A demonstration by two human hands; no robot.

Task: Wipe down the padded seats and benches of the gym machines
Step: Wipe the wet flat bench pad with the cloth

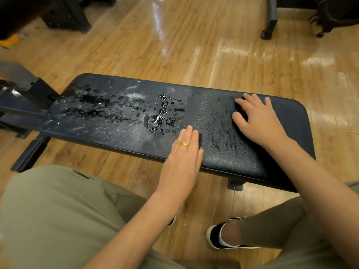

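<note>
Black pebble-grain vinyl covers this long, round-cornered padded gym bench [223, 152]. It sits crosswise right in front of the person's knees, on a glossy wood-plank floor [194, 45].

The right end looks wiped, with just thin streaks on it. The left half is covered in beaded puddles of liquid [120, 107] plus a hazy film.

The right grip [258, 117] is splayed and pressing flat on the wiped end, not clenched. There's something dark under the fingers, maybe a cloth, but honestly can't tell. The left grip [182, 160], with a thin gold ring [183, 144], lies flat on the near edge with fingers together. It's released, and I can't see anything in it.

Imo the way to do this bit well:
- make long overlapping passes from the dry end toward the puddles
- keep firm, even pressure so the grain doesn't hold water
- brace with the left
- finish over the rounded edges, where drips would run toward the black steel frame [19, 105]
</note>
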